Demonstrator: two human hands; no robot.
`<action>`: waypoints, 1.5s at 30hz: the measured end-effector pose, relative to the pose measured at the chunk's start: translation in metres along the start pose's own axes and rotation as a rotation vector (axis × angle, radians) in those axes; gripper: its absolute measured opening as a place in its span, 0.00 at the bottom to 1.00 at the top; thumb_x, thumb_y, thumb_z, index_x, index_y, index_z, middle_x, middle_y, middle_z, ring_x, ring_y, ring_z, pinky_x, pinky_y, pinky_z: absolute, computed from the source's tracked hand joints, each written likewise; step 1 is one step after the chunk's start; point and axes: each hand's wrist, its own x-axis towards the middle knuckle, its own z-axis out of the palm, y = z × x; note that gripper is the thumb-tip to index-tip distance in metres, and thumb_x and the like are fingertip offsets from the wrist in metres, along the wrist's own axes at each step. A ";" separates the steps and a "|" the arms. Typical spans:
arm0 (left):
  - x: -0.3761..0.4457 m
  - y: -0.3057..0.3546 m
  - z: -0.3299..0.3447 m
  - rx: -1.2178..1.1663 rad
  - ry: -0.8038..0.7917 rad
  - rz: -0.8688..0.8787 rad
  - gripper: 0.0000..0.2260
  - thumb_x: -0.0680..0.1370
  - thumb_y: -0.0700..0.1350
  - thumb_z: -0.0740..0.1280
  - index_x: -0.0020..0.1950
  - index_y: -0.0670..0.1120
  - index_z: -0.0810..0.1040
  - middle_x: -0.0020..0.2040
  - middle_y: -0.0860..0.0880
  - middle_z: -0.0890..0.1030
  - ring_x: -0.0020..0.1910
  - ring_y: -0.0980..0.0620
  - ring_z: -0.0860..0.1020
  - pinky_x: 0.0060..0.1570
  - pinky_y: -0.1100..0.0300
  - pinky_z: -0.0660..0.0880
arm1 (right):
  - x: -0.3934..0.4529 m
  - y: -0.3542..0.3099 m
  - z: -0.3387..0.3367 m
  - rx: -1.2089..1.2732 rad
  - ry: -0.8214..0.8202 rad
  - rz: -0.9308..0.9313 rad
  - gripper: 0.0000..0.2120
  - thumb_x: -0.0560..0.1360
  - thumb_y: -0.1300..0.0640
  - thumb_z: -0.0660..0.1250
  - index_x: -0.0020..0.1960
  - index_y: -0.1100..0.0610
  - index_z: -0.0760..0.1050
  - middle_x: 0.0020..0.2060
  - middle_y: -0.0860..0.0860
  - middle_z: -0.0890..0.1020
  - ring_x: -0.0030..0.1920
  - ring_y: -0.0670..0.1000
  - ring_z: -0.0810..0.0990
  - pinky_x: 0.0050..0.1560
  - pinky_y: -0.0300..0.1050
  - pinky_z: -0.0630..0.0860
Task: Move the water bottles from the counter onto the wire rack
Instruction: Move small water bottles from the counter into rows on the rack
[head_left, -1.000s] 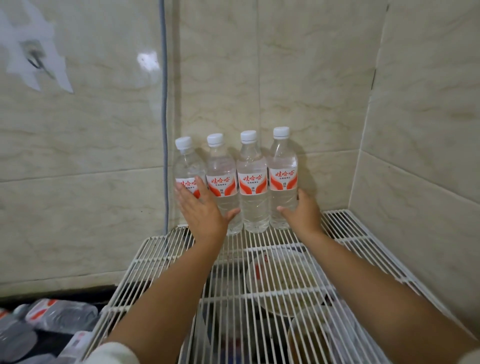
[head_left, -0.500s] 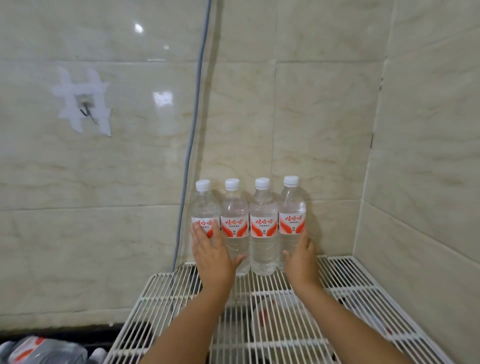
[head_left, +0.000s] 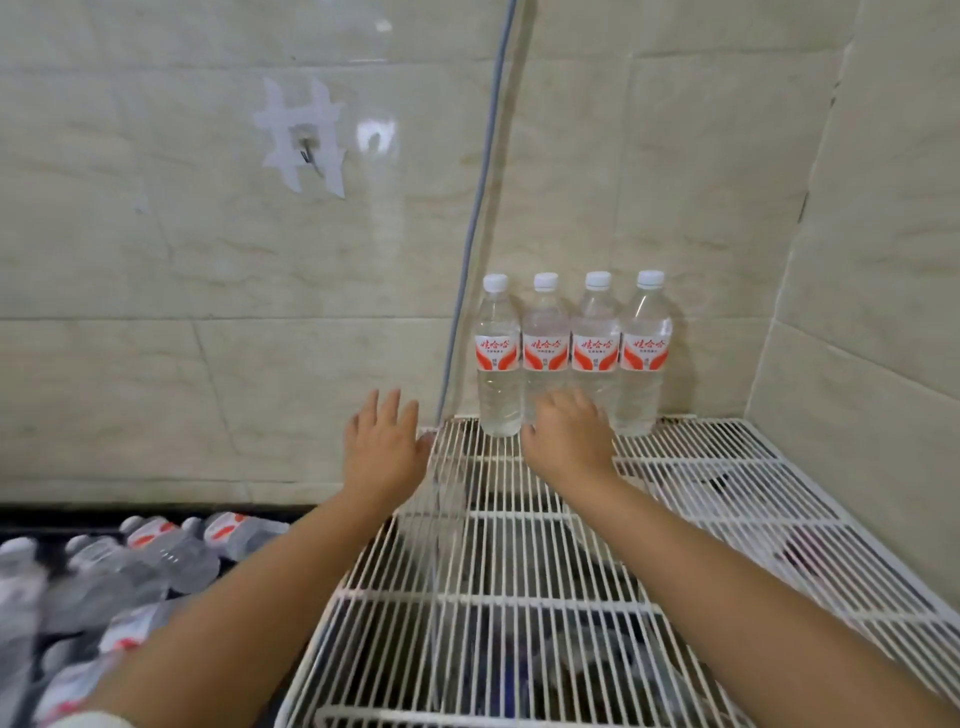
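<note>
Several clear water bottles (head_left: 571, 353) with white caps and red-and-white labels stand upright in a row at the back of the white wire rack (head_left: 701, 493), against the tiled wall. My left hand (head_left: 382, 452) is off the bottles, fingers spread, hovering at the rack's back left corner and holding nothing. My right hand (head_left: 569, 439) hovers over the rack just in front of the row's middle bottles, fingers loosely apart and empty. More water bottles (head_left: 119, 577) lie in a pile on the dark counter at lower left.
A grey cable (head_left: 480, 197) runs down the wall to the rack's back left corner. A taped hook (head_left: 306, 135) sits on the left wall. Tiled walls close the rack in at back and right. Bowls and dark items show dimly under the wire.
Both hands have let go of the bottle row and drawn back. My left hand has moved left, off the rack's edge. The view has swung left, showing the counter bottles.
</note>
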 end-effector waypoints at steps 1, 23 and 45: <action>-0.011 -0.015 -0.005 0.013 -0.019 -0.028 0.22 0.81 0.52 0.51 0.74 0.46 0.57 0.77 0.45 0.53 0.76 0.44 0.48 0.73 0.49 0.50 | -0.004 -0.016 0.002 -0.003 -0.019 -0.071 0.17 0.77 0.58 0.57 0.64 0.60 0.69 0.65 0.55 0.72 0.69 0.58 0.64 0.71 0.56 0.58; -0.350 -0.239 0.043 0.126 -0.299 -1.052 0.24 0.80 0.53 0.54 0.75 0.49 0.55 0.77 0.47 0.53 0.76 0.44 0.50 0.72 0.51 0.53 | -0.195 -0.297 0.201 0.020 -0.675 -0.634 0.23 0.76 0.49 0.61 0.68 0.56 0.63 0.67 0.55 0.68 0.69 0.58 0.63 0.69 0.59 0.57; -0.278 -0.366 0.089 -0.035 -0.097 -1.142 0.24 0.75 0.46 0.67 0.66 0.39 0.64 0.60 0.37 0.71 0.58 0.38 0.71 0.55 0.51 0.70 | -0.211 -0.290 0.275 -0.143 -0.557 -0.748 0.36 0.59 0.54 0.75 0.64 0.53 0.66 0.56 0.61 0.72 0.54 0.59 0.72 0.53 0.53 0.71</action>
